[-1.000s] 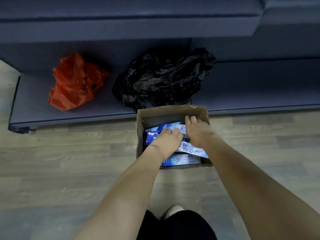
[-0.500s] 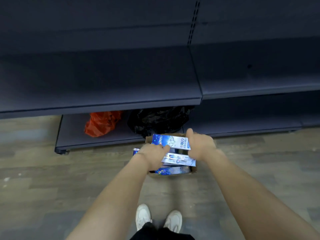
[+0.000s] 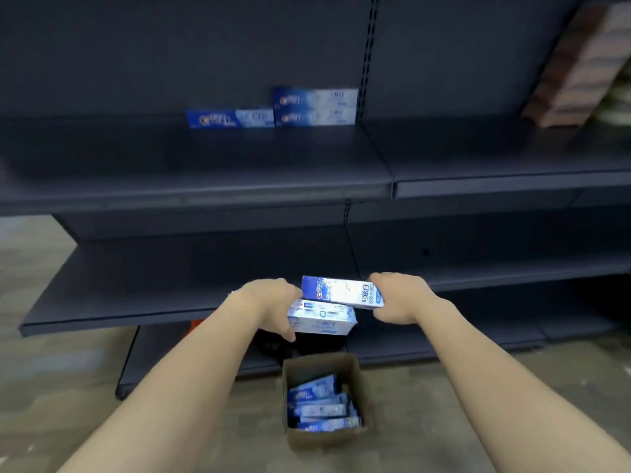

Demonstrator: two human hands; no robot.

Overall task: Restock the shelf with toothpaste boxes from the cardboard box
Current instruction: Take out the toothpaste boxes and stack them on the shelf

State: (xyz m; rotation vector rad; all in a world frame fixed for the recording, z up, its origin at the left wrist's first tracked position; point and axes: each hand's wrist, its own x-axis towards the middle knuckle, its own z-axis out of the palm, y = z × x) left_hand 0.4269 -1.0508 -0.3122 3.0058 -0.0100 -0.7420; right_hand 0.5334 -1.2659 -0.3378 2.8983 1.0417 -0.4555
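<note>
Left hand (image 3: 273, 302) and right hand (image 3: 397, 297) are clamping two stacked toothpaste boxes (image 3: 336, 305) endwise; the skewed upper box is risking sliding off, likely dropping short of the shelf (image 3: 205, 189).

Glossy printed toothpaste boxes (image 3: 341, 294), matt brown cardboard box (image 3: 324, 438) (plain), matt dark metal shelf (image 3: 191, 186).

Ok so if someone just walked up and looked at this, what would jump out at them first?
Probably the two blue-and-white toothpaste boxes held in mid-air at centre: the left hand grips the lower box and the right hand the upper box. Below them, an open cardboard box on the floor holds more boxes. Higher up, three matching shelved boxes stand out on the dark, mostly bare shelf.
</note>
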